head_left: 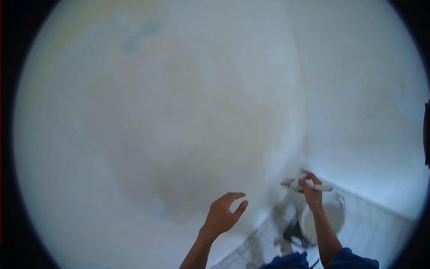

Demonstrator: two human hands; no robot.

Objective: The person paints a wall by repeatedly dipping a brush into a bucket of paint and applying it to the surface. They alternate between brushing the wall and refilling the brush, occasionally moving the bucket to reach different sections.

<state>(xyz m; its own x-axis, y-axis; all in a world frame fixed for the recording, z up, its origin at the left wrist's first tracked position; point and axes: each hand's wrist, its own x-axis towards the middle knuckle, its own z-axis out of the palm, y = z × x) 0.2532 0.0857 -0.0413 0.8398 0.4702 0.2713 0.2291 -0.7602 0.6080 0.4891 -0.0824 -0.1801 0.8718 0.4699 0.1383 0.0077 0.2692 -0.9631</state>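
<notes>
Right hand (310, 188) closed round a flat tool (289, 182), directly above the white bucket (342, 202); loading step, as I judge it.

Heavy blur: the tool may be a brush or a scraper, I cannot tell which. My fingers are wrapped tight on its handle, with the head pointing off to the left of the hand. Left hand (224, 215) holds nothing, fingers spread and half curled, close to the pale wall (179, 112), well left of the bucket. The next move calls for lifting the tool to the wall without drips. A dark object (293, 233) sits just beside the bucket, below my right wrist, on the speckled floor (380, 228); keep clear of it.
</notes>
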